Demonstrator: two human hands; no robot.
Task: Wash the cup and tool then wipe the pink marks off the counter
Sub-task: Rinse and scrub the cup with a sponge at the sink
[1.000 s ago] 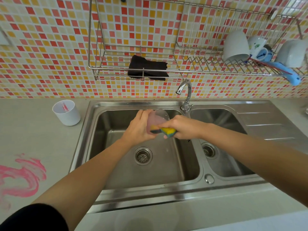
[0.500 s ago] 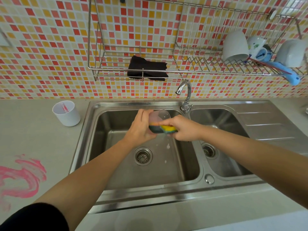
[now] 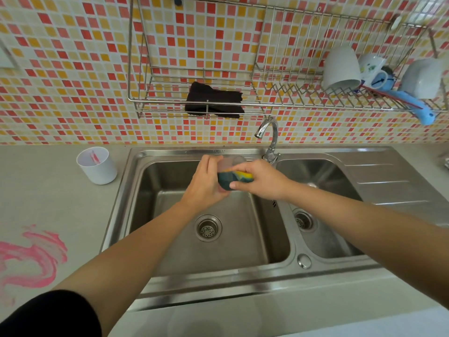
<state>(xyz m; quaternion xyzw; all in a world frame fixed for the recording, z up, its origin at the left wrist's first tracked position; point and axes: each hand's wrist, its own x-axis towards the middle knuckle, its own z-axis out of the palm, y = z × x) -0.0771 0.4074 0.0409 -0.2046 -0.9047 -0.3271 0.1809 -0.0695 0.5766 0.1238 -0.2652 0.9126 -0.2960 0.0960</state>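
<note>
Two hands press spongy pad against translucent cup.

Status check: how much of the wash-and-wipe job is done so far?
Nothing looks finished yet. In hand: the left hand holds the clear cup over the sink while the right hand scrubs it with the sponge. Left: the white cup with its pink tool, and the pink marks on the counter.

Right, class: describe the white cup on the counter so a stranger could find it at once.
Start at the steel sink and look left along its back corner. The white cup stands upright on the grey counter, alone, unlike the mugs tipped over on the wall rack.
</note>
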